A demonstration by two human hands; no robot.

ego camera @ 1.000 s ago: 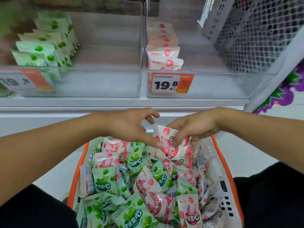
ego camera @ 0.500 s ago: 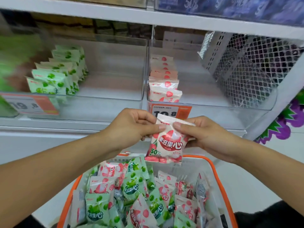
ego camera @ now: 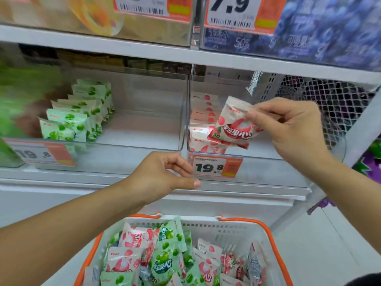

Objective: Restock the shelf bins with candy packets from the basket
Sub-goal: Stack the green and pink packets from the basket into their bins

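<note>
My right hand [ego camera: 288, 129] pinches a pink-and-white candy packet [ego camera: 233, 122] by its top right corner, holding it tilted above the front of the right clear bin [ego camera: 268, 162]. That bin holds a row of matching pink packets [ego camera: 203, 120] along its left side. My left hand [ego camera: 165, 174] hangs in front of the shelf edge beside the 19.8 price tag [ego camera: 215, 167], fingers loosely curled and holding nothing. The left clear bin [ego camera: 144, 141] holds a row of green packets [ego camera: 82, 114]. Below, the white basket with an orange rim [ego camera: 257, 223] is full of mixed green and pink packets [ego camera: 165, 259].
An upper shelf carries other products behind price tags [ego camera: 233, 13]. A white mesh divider [ego camera: 329, 104] closes off the right bin's far side. White floor lies to the right of the basket. A blurred green shape [ego camera: 18, 100] fills the far left.
The pink packet rose out of the basket to the right bin. My left hand let go of it and dropped to the shelf edge; my right hand alone carries it now.
</note>
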